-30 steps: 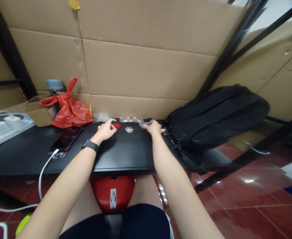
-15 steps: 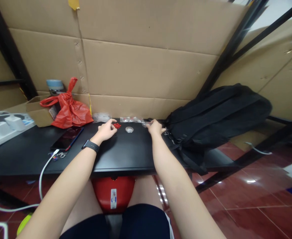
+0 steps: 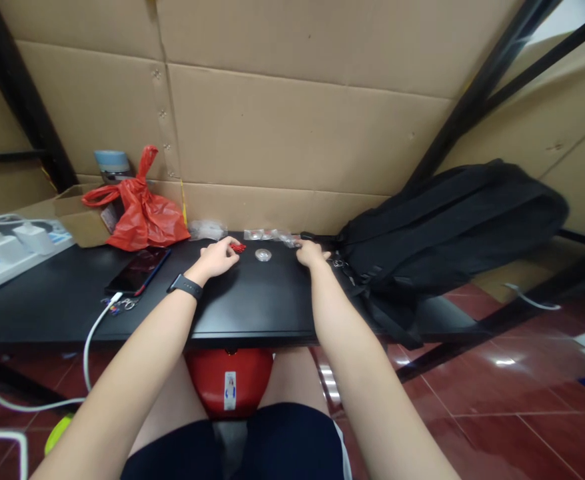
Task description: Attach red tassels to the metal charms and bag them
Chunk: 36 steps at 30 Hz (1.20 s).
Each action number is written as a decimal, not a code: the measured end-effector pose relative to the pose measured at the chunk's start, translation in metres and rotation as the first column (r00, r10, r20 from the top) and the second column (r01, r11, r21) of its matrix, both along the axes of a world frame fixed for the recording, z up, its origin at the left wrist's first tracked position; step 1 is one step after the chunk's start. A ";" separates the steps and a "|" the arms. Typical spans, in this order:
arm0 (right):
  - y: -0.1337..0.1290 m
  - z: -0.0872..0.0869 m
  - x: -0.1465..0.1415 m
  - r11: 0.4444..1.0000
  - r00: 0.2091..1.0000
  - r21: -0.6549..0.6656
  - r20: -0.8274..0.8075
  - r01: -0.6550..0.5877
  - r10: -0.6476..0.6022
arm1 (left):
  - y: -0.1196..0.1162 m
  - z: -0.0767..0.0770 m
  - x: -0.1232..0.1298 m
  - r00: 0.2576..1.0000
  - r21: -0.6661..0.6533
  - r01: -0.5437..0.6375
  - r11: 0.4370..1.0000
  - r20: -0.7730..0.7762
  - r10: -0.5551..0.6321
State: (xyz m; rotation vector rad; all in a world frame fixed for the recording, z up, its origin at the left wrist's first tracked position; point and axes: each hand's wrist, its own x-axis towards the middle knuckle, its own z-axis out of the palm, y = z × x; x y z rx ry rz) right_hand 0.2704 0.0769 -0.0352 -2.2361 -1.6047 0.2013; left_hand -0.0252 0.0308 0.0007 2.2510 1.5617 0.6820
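My left hand (image 3: 217, 259), with a dark watch on its wrist, is over the black desk (image 3: 252, 310). Its thumb and forefinger are curled in on a small bundle of thin red cords (image 3: 238, 247). To the right of that bundle lies a small round clear plastic piece (image 3: 263, 255). My right hand (image 3: 311, 253) is at the back of the desk, its fingertips bent onto the end of a small clear plastic packet (image 3: 287, 239); the fingertips are partly hidden. Other clear packets (image 3: 257, 235) lie in a row to its left.
A black backpack (image 3: 452, 227) takes up the desk's right end. On the left are a phone (image 3: 137, 272) on a white cable, a red plastic bag (image 3: 145, 217), a cardboard box (image 3: 80, 217) and a power strip (image 3: 17, 257). Cardboard (image 3: 292, 140) walls the back.
The left forefinger, stretched out before, has curled down onto the red cords. My right hand has let its packet down beside the others, fingers still at its end. The view has shifted slightly.
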 end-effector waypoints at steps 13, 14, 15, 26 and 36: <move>0.013 -0.007 0.001 0.990 0.993 0.085 0.033 -0.112 0.109 | 0.001 -0.002 0.001 1.000 -0.003 0.024 1.000 -0.015 -0.024; 0.014 -0.007 0.000 0.987 0.990 0.077 0.026 -0.141 0.140 | 0.001 -0.003 0.001 1.000 -0.007 0.025 1.000 -0.016 -0.025; 0.015 -0.008 -0.001 0.986 0.988 0.066 0.024 -0.155 0.153 | 0.001 -0.003 0.001 0.999 -0.011 0.026 1.000 -0.018 -0.027; 0.029 -0.010 -0.014 1.000 0.981 0.029 0.192 0.010 -0.016 | 0.000 -0.004 0.001 0.998 -0.035 0.034 0.999 -0.042 -0.036; 0.037 -0.018 0.000 0.999 0.995 0.028 0.099 -0.021 0.019 | 0.006 -0.009 0.000 0.996 -0.049 0.034 0.998 -0.075 -0.038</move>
